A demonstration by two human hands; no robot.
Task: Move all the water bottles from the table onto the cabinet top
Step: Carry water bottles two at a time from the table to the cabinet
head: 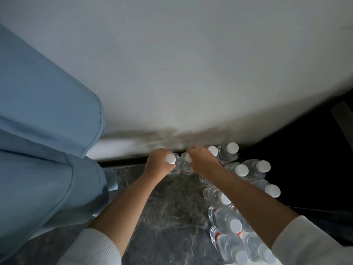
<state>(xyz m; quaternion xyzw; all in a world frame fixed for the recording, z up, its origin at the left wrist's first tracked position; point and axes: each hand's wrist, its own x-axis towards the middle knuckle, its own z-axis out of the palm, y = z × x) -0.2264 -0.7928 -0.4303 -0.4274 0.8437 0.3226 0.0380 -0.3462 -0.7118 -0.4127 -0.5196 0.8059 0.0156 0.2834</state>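
Dim, soft light; black shadow at right, wide-angle bending at edges, slight blur.

Clear white-capped water bottles point(241, 170) stand upright, clustered on the dark marbled cabinet top point(168, 207)

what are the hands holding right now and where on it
Each hand grips one water bottle near its top: the left hand around the neck of the left bottle, the right hand over the right bottle.

No legible text, brand, number or sign was recorded. The water bottles point(228, 219) carried labels with red markings, but these were too small and blurred to read. The white caps point(241, 170) were plain, without print.
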